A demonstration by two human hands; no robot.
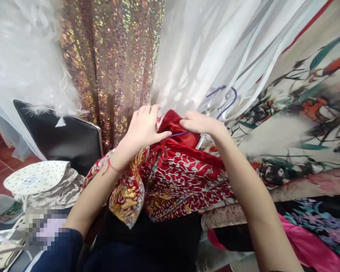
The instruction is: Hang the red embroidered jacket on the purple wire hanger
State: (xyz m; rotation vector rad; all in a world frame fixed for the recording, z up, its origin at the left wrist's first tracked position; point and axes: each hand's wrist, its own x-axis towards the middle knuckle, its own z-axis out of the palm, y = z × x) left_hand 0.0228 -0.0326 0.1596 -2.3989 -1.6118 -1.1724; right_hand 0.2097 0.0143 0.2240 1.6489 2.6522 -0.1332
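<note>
A red garment point(184, 170) with silver and gold embroidery lies in front of my body, its smooth red lining showing at the opening. My left hand point(143, 126) holds the left side of this opening, thumb stretched toward the middle. On the other side, my right hand point(200, 122) has its fingers closed on the red lining's edge. A thin purple hanger point(179, 134) shows between the hands, partly inside the garment. Close behind my right hand is a purple hook point(234, 96); whether it belongs to the same hanger I cannot tell. Several fingertips are hidden.
A sequined cloth point(116, 56) and white sheer fabric point(189, 49) hang ahead. Floral fabric point(306, 113) hangs at the right. To the left stand a black chair back point(70, 136) and a dotted white cloth item point(39, 177). Dark floral cloth point(323, 223) lies lower right.
</note>
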